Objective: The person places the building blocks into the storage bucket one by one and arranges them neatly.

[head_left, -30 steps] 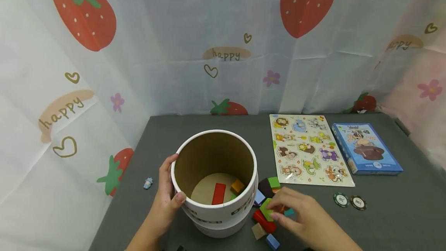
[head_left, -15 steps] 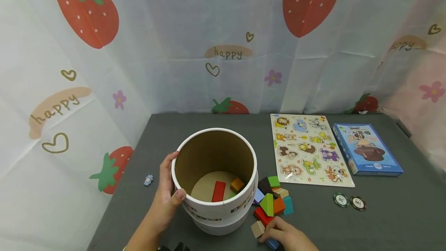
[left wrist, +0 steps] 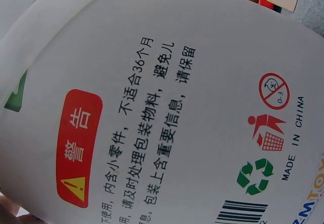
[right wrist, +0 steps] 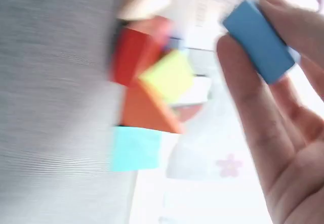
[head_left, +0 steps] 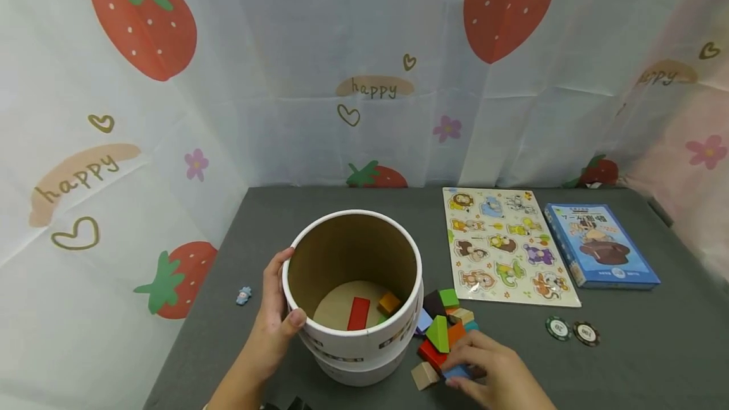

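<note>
Your left hand (head_left: 274, 324) grips the white bucket (head_left: 324, 341) by its rim, fingers partly curled; your right hand (head_left: 494, 367) pinches a blue rectangular block (head_left: 457, 372) near the red block (head_left: 430, 354).

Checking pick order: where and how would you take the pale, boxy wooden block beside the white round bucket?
I'd pinch the left and right faces of the pale, boxy wooden block, coming down from the person's side. Its faces look flat and its near side is unobstructed, while a partly hidden red block sits close beyond it.
</note>
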The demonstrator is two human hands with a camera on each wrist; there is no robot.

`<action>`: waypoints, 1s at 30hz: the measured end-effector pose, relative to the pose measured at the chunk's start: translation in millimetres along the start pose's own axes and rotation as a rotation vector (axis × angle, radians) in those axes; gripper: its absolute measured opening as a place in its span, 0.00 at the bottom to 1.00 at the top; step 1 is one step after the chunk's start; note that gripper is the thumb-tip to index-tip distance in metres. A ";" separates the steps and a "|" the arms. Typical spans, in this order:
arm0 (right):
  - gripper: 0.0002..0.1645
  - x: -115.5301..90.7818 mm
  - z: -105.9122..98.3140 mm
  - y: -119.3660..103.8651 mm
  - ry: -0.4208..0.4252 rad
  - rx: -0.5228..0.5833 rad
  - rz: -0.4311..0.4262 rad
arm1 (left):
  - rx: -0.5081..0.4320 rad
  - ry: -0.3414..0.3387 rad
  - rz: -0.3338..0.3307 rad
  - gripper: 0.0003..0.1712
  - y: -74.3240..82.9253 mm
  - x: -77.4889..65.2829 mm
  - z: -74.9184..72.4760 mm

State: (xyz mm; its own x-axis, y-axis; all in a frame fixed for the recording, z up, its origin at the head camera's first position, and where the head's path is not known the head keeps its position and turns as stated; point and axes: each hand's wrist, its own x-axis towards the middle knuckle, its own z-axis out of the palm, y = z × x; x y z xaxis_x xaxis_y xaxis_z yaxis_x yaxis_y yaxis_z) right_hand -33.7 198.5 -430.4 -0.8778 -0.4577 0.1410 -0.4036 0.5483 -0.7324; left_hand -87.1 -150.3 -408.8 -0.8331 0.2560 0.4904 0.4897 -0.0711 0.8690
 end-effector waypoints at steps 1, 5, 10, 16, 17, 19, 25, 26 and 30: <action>0.15 3.1 -3.4 -5.4 0.059 -0.005 0.014 | 0.001 0.002 0.001 0.46 0.1 0.2 0.0; 0.21 20.9 -17.2 -26.3 0.270 -0.021 0.079 | 0.005 0.003 -0.010 0.45 0.7 1.9 0.2; 0.18 45.9 -39.4 -53.5 0.469 -0.072 -0.034 | -0.004 -0.016 -0.026 0.45 0.4 6.0 0.8; 0.15 82.5 -50.2 -91.0 0.494 0.005 -0.282 | 0.006 -0.004 0.009 0.46 -1.5 2.8 -0.9; 0.15 89.2 -49.1 -96.1 0.470 0.023 -0.305 | 0.007 -0.001 0.012 0.46 -1.7 1.6 -1.2; 0.15 102.2 -46.2 -104.3 0.416 0.040 -0.336 | 0.001 0.000 0.012 0.45 -1.6 0.4 -1.2; 0.20 130.2 -38.7 -118.3 0.229 -0.034 -0.364 | -0.005 -0.002 0.004 0.44 -1.3 0.8 0.4; 0.20 133.1 -37.8 -119.8 0.199 -0.075 -0.374 | -0.003 -0.001 0.000 0.44 -1.2 0.4 0.4; 0.19 140.4 -34.8 -122.5 0.093 -0.218 -0.406 | 0.006 -0.003 -0.012 0.44 0.6 0.5 0.6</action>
State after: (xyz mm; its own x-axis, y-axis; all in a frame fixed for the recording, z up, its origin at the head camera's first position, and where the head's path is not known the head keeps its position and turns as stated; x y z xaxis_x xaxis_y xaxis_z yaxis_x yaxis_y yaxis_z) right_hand -116.5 91.4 -297.8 -0.6533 -0.6064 0.4533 -0.7550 0.4769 -0.4500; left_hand -87.1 -149.6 -408.0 -0.8378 0.2600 0.4800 0.4816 -0.0620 0.8742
